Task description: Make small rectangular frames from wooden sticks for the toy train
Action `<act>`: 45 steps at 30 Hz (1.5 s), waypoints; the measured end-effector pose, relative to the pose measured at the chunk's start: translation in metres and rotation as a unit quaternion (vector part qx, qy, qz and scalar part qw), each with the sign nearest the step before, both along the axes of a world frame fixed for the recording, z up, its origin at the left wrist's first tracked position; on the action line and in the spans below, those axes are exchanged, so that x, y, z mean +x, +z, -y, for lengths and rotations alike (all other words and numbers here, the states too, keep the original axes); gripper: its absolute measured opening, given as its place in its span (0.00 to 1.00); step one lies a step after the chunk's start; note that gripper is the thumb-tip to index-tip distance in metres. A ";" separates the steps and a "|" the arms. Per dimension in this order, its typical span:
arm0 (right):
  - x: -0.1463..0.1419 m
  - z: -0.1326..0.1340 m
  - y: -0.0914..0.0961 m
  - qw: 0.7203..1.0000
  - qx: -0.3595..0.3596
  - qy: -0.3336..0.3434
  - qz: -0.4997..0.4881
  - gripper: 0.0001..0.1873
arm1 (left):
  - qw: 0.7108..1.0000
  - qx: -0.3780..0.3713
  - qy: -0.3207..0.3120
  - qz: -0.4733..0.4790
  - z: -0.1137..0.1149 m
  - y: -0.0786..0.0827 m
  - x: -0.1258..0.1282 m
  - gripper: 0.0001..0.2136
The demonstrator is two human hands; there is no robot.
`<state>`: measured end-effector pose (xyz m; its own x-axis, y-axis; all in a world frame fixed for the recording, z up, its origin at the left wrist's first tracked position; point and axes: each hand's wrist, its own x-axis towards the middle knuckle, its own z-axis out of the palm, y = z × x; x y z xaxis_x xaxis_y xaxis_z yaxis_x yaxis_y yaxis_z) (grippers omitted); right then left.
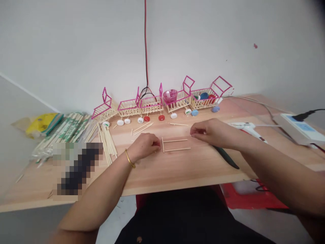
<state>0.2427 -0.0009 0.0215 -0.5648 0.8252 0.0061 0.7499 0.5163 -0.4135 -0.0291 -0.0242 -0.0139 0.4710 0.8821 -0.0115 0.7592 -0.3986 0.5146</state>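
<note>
Three thin wooden sticks lie on the table between my hands: a short upright stick [163,144], with an upper long stick [175,140] and a lower long stick [177,149] running right from it. Just left of the short stick is my left hand [146,146], its fingers curled together. My right hand [207,132] hovers near the right ends of the long sticks, thumb and fingers drawn together. Anything inside either hand is too small or hidden to make out. A dark, narrow curved tool [225,157] lies partly beneath my right forearm.
Several stick-built carts [152,107] with bottle-cap wheels line the wall. Loose sticks [108,144] and bagged sticks [67,127] lie left. To the right are a white glue gun [250,130] and a power strip [301,128]. A red container [243,198] sits below the table edge.
</note>
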 end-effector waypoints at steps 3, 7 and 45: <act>0.002 0.011 -0.016 0.999 -0.029 -0.009 0.016 0.09 | 1.000 -0.004 -0.022 0.008 0.001 -0.002 0.002 0.04; 0.001 0.021 -0.036 0.999 -0.035 -0.016 -0.010 0.11 | 0.999 -0.003 -0.037 -0.001 0.001 -0.004 0.003 0.04; -0.005 0.023 -0.048 0.998 0.012 0.051 -0.030 0.07 | 0.995 0.017 -0.058 -0.073 0.004 -0.006 0.008 0.05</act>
<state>0.2373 -0.0236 -0.0263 -0.6431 0.7632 0.0620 0.6679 0.5987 -0.4422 -0.0212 -0.0279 -0.0200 0.5657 0.8226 -0.0578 0.7723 -0.5040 0.3867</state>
